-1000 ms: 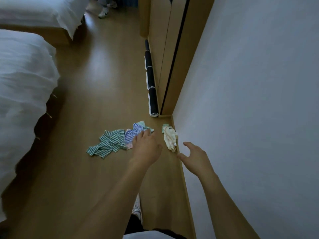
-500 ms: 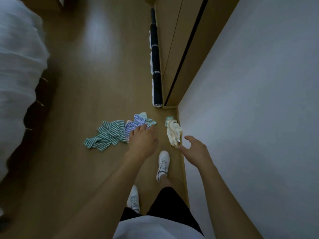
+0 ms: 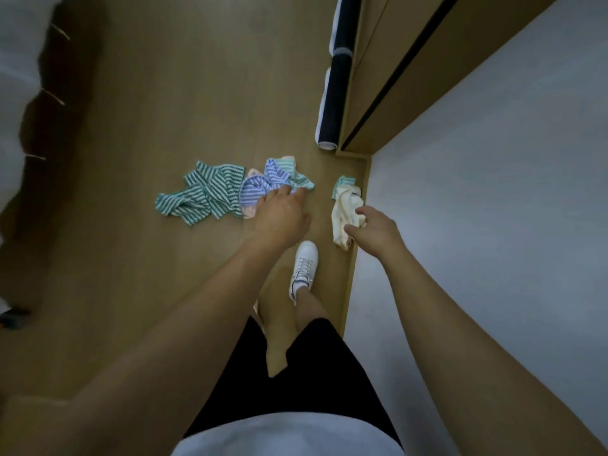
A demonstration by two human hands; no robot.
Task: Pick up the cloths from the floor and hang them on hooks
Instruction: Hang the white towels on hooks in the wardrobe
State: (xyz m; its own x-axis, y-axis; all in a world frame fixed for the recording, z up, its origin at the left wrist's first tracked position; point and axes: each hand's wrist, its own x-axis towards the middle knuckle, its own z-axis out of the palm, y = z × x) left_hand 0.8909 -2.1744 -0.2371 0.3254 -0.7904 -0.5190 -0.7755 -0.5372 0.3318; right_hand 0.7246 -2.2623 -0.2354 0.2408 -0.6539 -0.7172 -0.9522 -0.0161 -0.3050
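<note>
My left hand (image 3: 282, 216) fingers reach open over striped cloths (image 3: 230, 192), right hand (image 3: 373, 230) fingers spread open beside cream cloth (image 3: 345, 209).

Dim, cool indoor light, with a soft sheen on the wooden floor (image 3: 204, 77) at the top. The bed (image 3: 19, 93) at the left edge is blurred, and straight lines bow near the borders.

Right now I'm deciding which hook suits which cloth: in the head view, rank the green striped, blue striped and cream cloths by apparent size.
1. green striped cloth
2. blue striped cloth and cream cloth: look alike; both bunched and partly hidden by hands, so unranked.
</note>
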